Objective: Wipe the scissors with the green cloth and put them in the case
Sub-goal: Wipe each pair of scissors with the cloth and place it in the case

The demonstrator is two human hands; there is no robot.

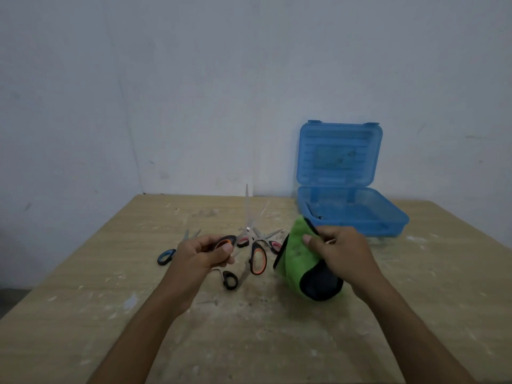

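- The left hand (203, 252) holds a pair of orange-handled scissors (250, 239) above the table, fingers and thumb curled round one of the orange-and-black handle loops, the other loop hanging free beside it.
- The blades of that pair point up and away from the person, the tip reaching in front of the wall; they are blurred, so whether the blades are together or parted cannot be told.
- The right hand (336, 249) grips the green cloth (297, 257), thumb pressed on the front of it and fingers curled behind; the cloth has a black edge and a dark underside that shows at its lower fold.
- The cloth sits just right of the held scissors, apart from the blades.
- The blue case (352, 210) stands open at the far right of the wooden table (83, 314), lid upright against the wall (166, 79); something thin and dark lies in its base, too dim to name.
- More scissors lie on the table behind and below the hands: a blue-handled pair (166, 256) left of the left hand, a black-handled pair (230, 279) nearer the person, and a red-handled pair (273, 243) partly hidden by the held pair and the cloth.
- The table top is marked with pale smears and specks.
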